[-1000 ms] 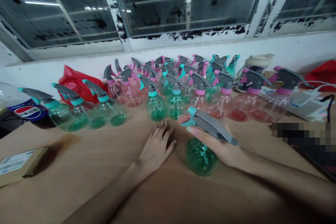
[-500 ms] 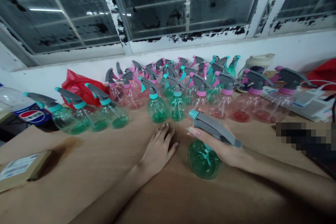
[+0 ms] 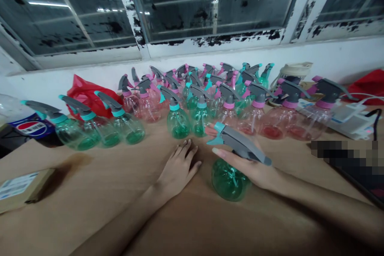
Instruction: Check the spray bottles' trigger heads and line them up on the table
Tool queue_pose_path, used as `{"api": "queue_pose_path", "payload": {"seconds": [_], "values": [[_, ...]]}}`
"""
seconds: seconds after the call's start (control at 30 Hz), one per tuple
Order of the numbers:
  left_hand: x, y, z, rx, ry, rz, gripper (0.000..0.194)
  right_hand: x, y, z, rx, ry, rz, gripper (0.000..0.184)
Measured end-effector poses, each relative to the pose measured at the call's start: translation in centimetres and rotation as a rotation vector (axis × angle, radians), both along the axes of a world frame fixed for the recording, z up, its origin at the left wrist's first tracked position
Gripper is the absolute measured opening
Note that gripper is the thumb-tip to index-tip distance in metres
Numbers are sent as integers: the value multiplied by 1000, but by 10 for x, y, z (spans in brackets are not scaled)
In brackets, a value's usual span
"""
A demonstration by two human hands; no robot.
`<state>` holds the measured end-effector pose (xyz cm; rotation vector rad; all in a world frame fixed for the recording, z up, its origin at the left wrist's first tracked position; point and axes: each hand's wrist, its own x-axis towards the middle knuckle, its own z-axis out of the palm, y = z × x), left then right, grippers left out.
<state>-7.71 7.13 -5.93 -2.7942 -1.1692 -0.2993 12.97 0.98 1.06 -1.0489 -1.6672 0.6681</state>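
A green spray bottle (image 3: 230, 182) with a grey and teal spray head stands upright on the wooden table in front of me. My right hand (image 3: 250, 165) is around its neck, just under the spray head. The thumb lies along the near side and other fingertips show beyond the nozzle, with the teal trigger between them. My left hand (image 3: 178, 166) rests palm down on the table to the left of this bottle, fingers stretched out, holding nothing. Two green spray bottles (image 3: 179, 123) stand just beyond its fingertips.
Rows of pink spray bottles (image 3: 272, 123) and more green ones line the wall. At left are a cola bottle (image 3: 33, 126), a red plastic bag (image 3: 87, 94) and a cardboard box (image 3: 25, 188). A white device with cables (image 3: 351, 122) lies at right.
My right hand's fingers have spread a little around the spray head, showing the trigger and fingertips behind it. The bottle and left hand stay in place; the view shifts slightly.
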Motion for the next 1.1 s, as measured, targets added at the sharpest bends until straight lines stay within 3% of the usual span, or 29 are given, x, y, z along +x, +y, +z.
{"api": "queue_pose_path", "payload": {"seconds": [0.2,0.47,0.7,0.87,1.1], "values": [[-1,1,0,-16,-7,-6,44,2,-1,1,21,-21,-5,13],[-2,1,-1,19,4,-18,41,3,0,5,-24,84,154,21],[-1,1,0,23,-17,-26,44,4,0,-2,-95,131,144,14],[-2,1,-1,11,-37,-27,44,4,0,0,-48,76,91,16],[-3,2,-2,21,-33,-41,42,6,2,3,12,51,128,14]]}}
